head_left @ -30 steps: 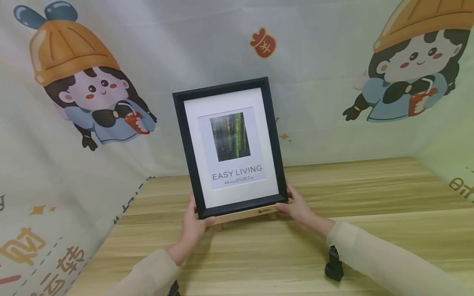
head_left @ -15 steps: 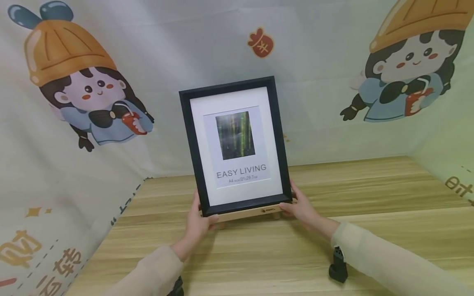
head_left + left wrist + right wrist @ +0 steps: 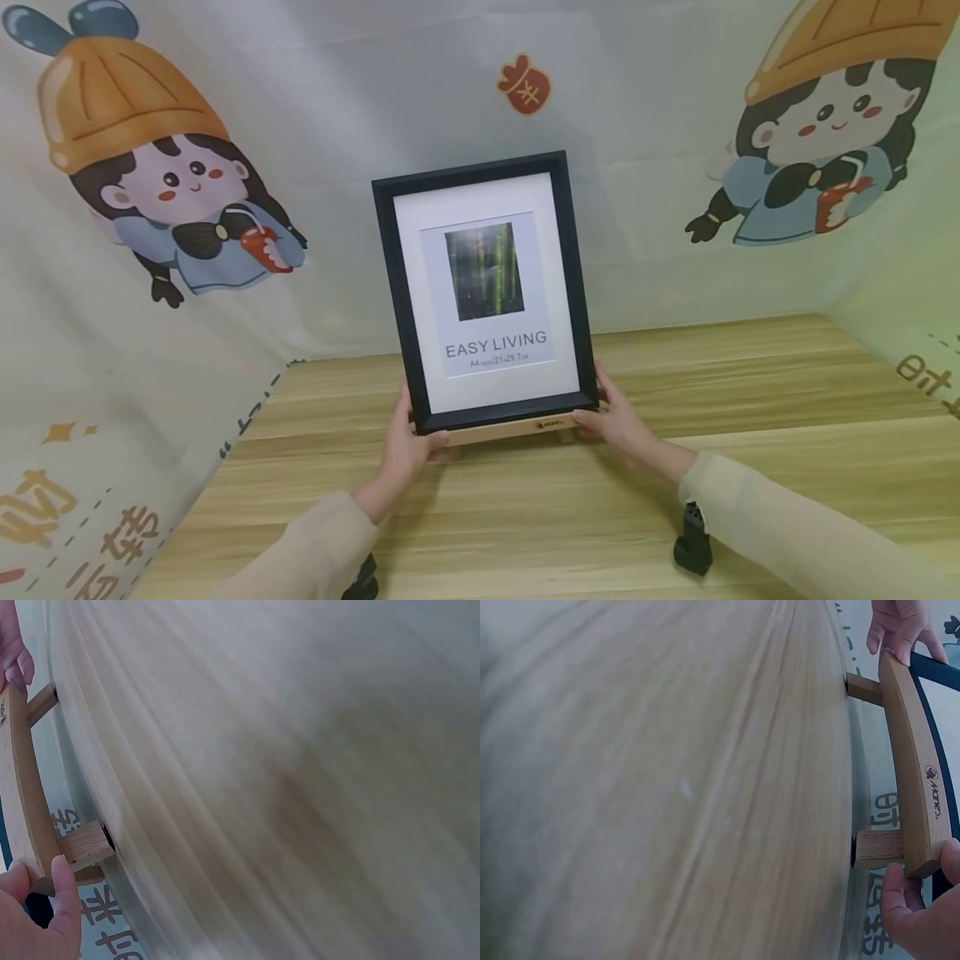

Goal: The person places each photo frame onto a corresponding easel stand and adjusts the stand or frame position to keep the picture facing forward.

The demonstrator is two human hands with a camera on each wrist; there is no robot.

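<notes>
A black picture frame (image 3: 386,275) leans back, tilted slightly, with a bamboo picture and the words EASY LIVING inside a white mat. Its lower edge rests on a wooden ledge (image 3: 502,429) of a small easel, whose short wooden feet (image 3: 86,845) meet the table. My left hand (image 3: 405,448) grips the left end of that ledge at the frame's corner, thumb in front. At the opposite end, my right hand (image 3: 618,427) pinches the ledge (image 3: 916,765) the same way, thumb in front and fingers round the side and below. The easel's back is hidden behind the frame.
The wood-grain table (image 3: 525,508) reaches back to a pale cloth backdrop (image 3: 645,208) printed with cartoon figures and lettering. Black devices (image 3: 693,542) hang under both cream sleeves (image 3: 795,517).
Both hands have shifted the frame and easel a little to the right over the table, keeping their grip. The head view has also swung slightly, so the backdrop slides left.
</notes>
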